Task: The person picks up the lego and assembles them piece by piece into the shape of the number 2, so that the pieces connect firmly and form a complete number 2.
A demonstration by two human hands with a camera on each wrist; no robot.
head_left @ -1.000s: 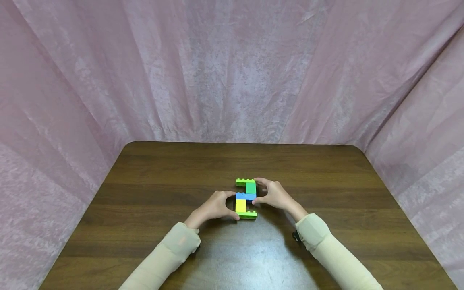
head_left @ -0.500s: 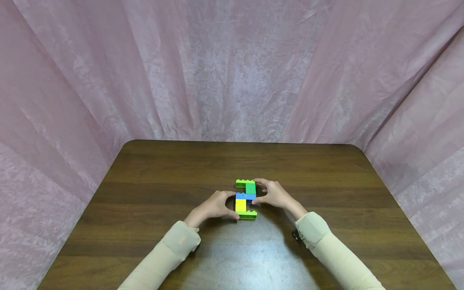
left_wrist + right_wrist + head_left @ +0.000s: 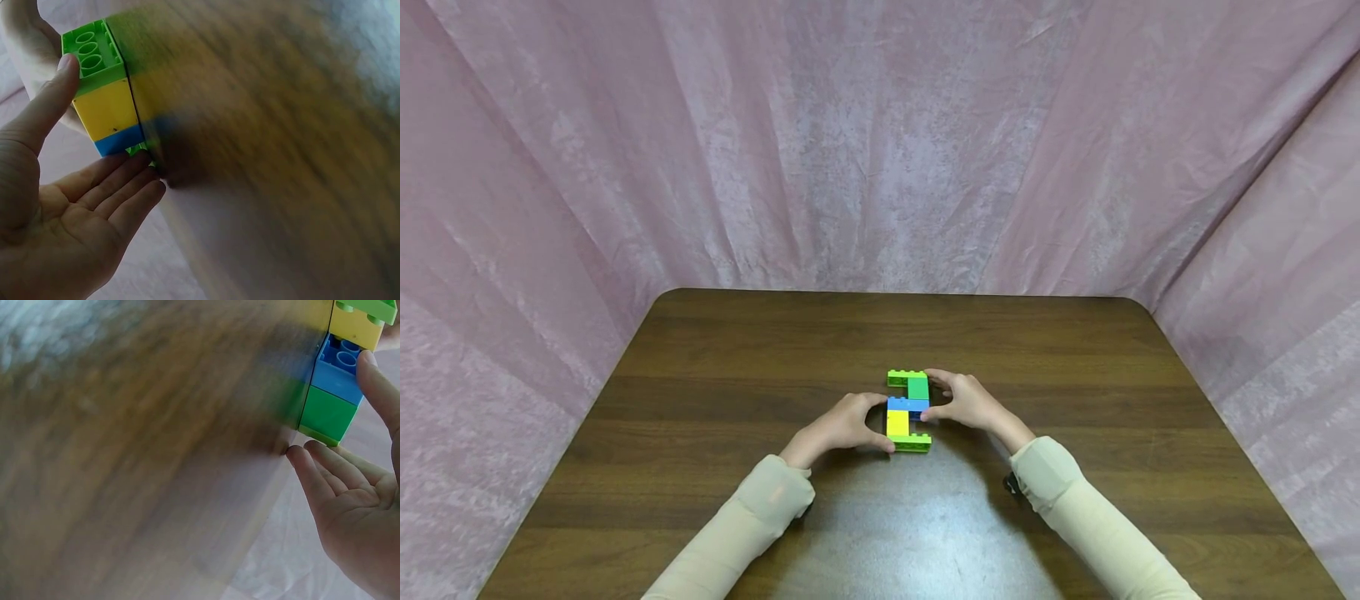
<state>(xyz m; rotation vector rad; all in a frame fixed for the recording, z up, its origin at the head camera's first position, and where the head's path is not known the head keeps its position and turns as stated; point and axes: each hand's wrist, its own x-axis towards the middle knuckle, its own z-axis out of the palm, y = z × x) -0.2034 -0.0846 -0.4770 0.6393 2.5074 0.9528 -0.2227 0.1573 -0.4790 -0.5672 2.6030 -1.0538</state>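
A joined S-shaped build of toy building bricks lies on its side on the table. It has a light green brick (image 3: 912, 444) nearest, then a yellow brick (image 3: 897, 423), a blue brick (image 3: 908, 405), a green brick (image 3: 918, 388) and a light green brick (image 3: 907, 378) farthest. My left hand (image 3: 847, 425) pinches the yellow part from the left, thumb on the near light green brick and fingers at the blue one. From the right, my right hand (image 3: 973, 403) pinches the green part, thumb at the blue brick and fingertips behind the far brick.
The build lies near the middle of a brown wood-grain table (image 3: 737, 333) with rounded back corners. Pink curtains (image 3: 880, 150) hang behind it and at both sides. A bright reflection shows on the table's near part.
Both hands keep their grip on the brick build and nothing on the table has visibly moved. The head view has shifted very slightly.
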